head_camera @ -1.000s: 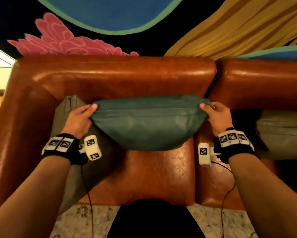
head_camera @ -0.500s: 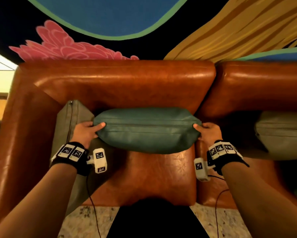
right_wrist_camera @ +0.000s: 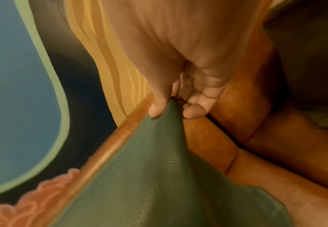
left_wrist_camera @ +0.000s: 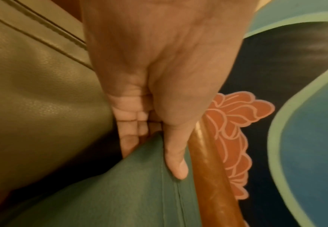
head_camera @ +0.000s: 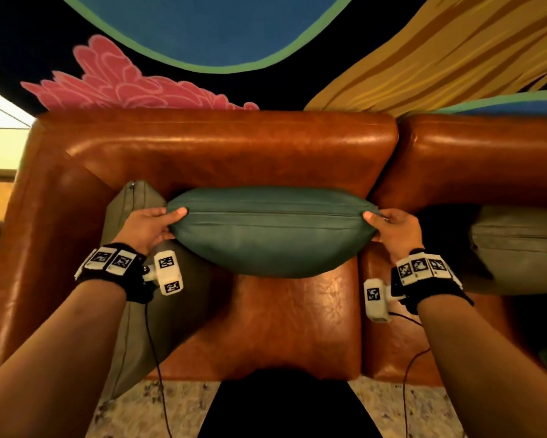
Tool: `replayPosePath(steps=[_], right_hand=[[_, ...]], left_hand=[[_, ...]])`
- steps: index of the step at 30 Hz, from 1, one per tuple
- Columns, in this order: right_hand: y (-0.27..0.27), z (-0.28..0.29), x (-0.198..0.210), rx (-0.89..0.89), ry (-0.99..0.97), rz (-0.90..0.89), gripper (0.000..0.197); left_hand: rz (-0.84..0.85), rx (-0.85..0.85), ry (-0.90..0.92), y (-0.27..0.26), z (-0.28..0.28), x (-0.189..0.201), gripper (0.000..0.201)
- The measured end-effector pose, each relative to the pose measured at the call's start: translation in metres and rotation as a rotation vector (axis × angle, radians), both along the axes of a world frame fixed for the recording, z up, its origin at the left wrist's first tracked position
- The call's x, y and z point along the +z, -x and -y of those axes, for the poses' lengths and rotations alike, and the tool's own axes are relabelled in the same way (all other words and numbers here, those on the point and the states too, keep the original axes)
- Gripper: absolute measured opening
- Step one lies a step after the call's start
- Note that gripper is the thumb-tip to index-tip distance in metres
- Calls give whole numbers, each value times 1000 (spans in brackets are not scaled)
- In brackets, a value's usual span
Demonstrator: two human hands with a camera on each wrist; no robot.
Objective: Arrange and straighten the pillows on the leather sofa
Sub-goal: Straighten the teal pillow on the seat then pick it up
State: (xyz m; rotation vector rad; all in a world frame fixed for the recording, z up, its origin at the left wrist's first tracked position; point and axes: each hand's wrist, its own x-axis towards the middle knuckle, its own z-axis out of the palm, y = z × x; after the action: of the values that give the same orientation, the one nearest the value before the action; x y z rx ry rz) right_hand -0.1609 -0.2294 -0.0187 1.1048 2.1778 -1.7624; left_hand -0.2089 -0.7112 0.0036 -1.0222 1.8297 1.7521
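Both hands pinch the teal leather pillow (head_camera: pixel 272 235) at its ends: left hand (head_camera: pixel 145 227), right hand (head_camera: pixel 395 230). It leans against the sofa backrest (head_camera: pixel 221 150). An olive pillow (head_camera: pixel 133 203) crowds behind the left fingers (left_wrist_camera: pixel 128 138); another (head_camera: pixel 518 248) lies beyond the right.

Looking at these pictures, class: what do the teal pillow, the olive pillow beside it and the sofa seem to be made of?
Teal pillow: probably leather or faux leather, matte, with fine pebbled grain and a stitched seam.
Olive pillow: the same grained, leather-like skin, with a slight sheen and piped seams.
Sofa: glossy brown leather, with bright highlights and creases on the seat.
Real or synthetic cannot be told.
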Motion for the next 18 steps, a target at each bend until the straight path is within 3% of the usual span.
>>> replayPosePath(steps=[3,7,10,14,18], right_hand=[[-4,7,-11,-8,-118,104,29],[-5,13,-18,-72,-273,145,31],[-6,14,-8,-79,-277,95,29],[-6,3,-1,-71,-145,30,28],[-3,3,-6,-185,24,110,26]], left_hand=[[49,37,22,-6,-9,-3,28],[45,74,100,-7,-19,-5,56],[28,92,146,-4,-18,-4,61],[2,84,176,-2,-19,-6,60],[10,74,150,-3,-19,-8,61]])
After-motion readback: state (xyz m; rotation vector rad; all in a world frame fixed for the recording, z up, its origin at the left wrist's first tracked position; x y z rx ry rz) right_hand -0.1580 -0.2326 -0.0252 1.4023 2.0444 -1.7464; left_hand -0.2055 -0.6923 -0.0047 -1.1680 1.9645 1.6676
